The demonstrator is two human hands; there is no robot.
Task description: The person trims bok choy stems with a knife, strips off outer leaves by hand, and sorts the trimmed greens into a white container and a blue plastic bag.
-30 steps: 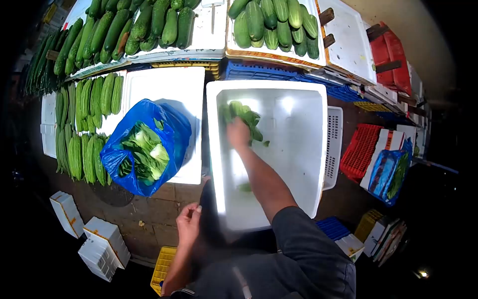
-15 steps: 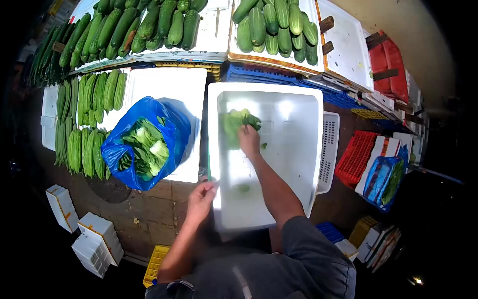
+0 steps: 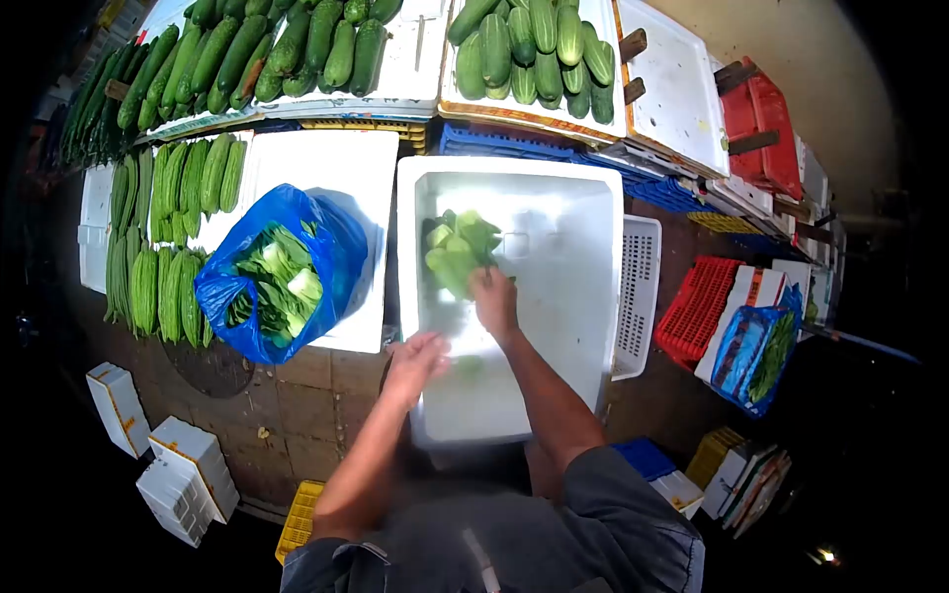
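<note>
A deep white foam box point(image 3: 563, 326) stands in front of me, with several heads of leafy greens point(image 3: 453, 247), like bok choy, in its far left part. My right hand point(image 3: 494, 299) reaches into the box, its fingers closed at the near edge of the greens on a blurred leafy piece. Over the box's left wall is my left hand point(image 3: 417, 364), fingers loosely stretched to the right and somewhat blurred; I see nothing in it. A blue plastic bag point(image 3: 346, 237) filled with bok choy point(image 3: 282, 277) stands open to the left of the box.
A white foam lid point(image 3: 371, 296) lies under the bag. Ridged green gourds point(image 3: 178, 287) lie at left, and cucumbers point(image 3: 534, 49) fill trays at the back. A white perforated crate point(image 3: 638, 296) is beside the box; a red crate point(image 3: 697, 306) stands farther right.
My right hand has moved a little toward me at the greens, which now look more spread. My left hand has risen from beside the box to over its left wall. The view has shifted slightly.
</note>
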